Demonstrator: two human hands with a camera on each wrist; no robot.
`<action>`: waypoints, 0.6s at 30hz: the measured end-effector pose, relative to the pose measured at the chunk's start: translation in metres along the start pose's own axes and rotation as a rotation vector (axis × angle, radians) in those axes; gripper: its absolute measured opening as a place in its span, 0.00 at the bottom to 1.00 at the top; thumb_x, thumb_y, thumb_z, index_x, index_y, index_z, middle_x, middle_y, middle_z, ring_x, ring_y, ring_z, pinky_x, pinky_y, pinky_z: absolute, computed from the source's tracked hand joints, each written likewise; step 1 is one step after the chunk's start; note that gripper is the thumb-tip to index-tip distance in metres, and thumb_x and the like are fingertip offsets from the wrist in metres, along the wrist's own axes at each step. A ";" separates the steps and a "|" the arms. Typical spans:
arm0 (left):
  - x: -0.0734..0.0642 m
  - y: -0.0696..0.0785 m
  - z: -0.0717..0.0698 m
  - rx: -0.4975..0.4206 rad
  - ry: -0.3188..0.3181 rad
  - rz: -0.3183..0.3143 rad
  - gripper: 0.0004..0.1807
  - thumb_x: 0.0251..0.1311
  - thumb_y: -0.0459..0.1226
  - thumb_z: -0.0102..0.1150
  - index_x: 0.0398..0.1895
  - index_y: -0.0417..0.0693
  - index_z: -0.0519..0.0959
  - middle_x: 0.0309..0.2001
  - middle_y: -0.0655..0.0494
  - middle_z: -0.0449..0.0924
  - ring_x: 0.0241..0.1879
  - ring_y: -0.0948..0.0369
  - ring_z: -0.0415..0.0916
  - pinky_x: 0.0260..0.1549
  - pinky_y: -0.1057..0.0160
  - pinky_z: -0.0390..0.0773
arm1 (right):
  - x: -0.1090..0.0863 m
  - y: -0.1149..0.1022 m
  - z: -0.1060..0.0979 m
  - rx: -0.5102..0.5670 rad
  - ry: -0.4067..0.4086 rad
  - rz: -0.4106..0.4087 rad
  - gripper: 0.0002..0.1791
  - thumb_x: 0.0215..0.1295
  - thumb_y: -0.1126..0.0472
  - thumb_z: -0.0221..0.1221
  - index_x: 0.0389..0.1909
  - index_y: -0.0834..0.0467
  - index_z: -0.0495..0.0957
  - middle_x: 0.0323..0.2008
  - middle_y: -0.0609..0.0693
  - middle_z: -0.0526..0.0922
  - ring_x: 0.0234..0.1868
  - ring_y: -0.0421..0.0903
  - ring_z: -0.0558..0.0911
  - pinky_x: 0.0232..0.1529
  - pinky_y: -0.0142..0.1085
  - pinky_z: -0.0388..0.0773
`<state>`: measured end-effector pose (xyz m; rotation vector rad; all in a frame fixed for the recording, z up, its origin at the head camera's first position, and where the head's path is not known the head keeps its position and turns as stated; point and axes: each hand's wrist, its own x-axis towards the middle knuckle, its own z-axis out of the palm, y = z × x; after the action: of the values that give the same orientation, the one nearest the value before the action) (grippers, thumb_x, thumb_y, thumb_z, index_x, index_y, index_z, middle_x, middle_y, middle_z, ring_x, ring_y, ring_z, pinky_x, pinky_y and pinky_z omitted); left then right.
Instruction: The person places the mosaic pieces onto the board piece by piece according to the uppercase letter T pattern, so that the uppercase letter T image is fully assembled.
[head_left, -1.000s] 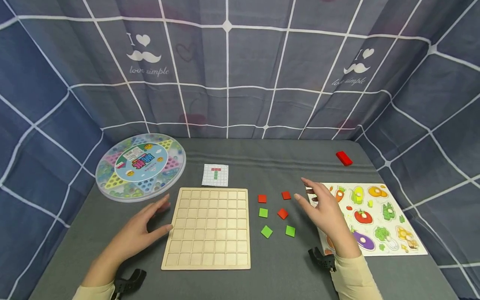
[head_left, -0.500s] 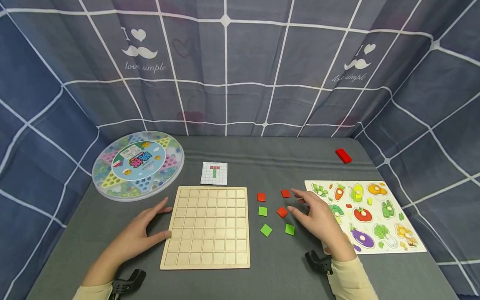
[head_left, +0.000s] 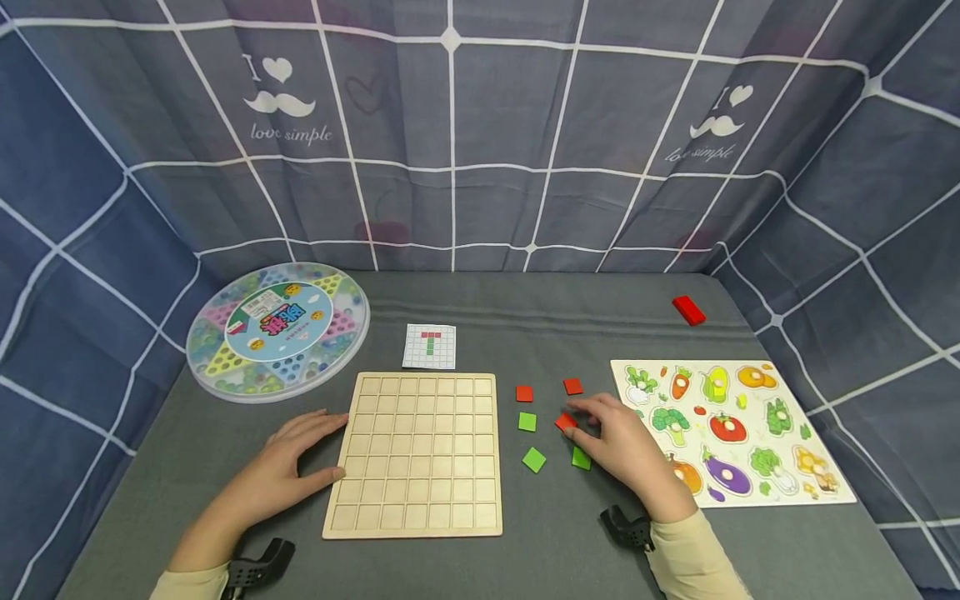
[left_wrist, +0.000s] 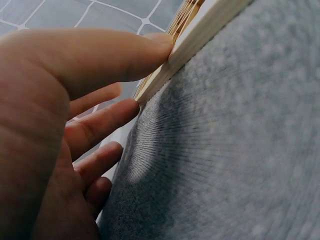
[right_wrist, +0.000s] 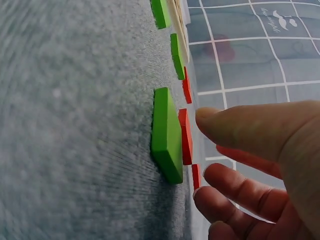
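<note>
At the left edge of the wooden grid board, my left hand lies with fingers loosely extended; in the left wrist view its thumb meets the board's side. My right hand hovers over a red square tile, thumb and fingers apart around it. Close under that hand is a green tile, partly covered in the head view. Another red tile lies behind, while a red tile and two green tiles, one upright and one turned, lie nearer the board.
Behind the board lies a card with a red and green T pattern. A round game box stands at back left. On the right are a vegetable puzzle board and a red block. Curtains surround the table.
My right hand has moved left and down from the vegetable puzzle to the red tile. My left hand has shifted slightly along the board's left edge, its fingers coming closer together.
</note>
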<state>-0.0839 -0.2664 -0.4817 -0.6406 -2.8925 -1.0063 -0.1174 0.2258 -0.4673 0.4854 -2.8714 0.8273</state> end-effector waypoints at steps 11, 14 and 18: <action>-0.001 -0.001 0.000 0.016 -0.012 0.004 0.37 0.55 0.51 0.72 0.68 0.52 0.73 0.66 0.53 0.70 0.69 0.44 0.58 0.54 0.29 0.57 | 0.001 -0.004 0.004 -0.065 -0.013 0.003 0.18 0.55 0.58 0.73 0.47 0.57 0.86 0.39 0.47 0.82 0.32 0.38 0.76 0.34 0.36 0.76; -0.001 0.000 0.000 0.022 -0.024 0.002 0.36 0.56 0.51 0.71 0.68 0.51 0.74 0.66 0.54 0.69 0.69 0.44 0.57 0.55 0.30 0.57 | 0.002 -0.005 0.004 -0.089 -0.020 0.009 0.15 0.55 0.60 0.72 0.45 0.57 0.87 0.38 0.47 0.83 0.31 0.38 0.76 0.34 0.37 0.76; 0.001 0.001 0.000 0.028 -0.032 0.007 0.35 0.57 0.52 0.70 0.66 0.49 0.75 0.66 0.53 0.69 0.69 0.43 0.56 0.54 0.29 0.57 | 0.003 -0.006 0.003 -0.112 -0.017 0.008 0.14 0.55 0.62 0.72 0.43 0.57 0.88 0.36 0.48 0.83 0.30 0.38 0.75 0.31 0.37 0.75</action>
<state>-0.0840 -0.2656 -0.4809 -0.6711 -2.9245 -0.9611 -0.1182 0.2186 -0.4659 0.4706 -2.9168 0.6616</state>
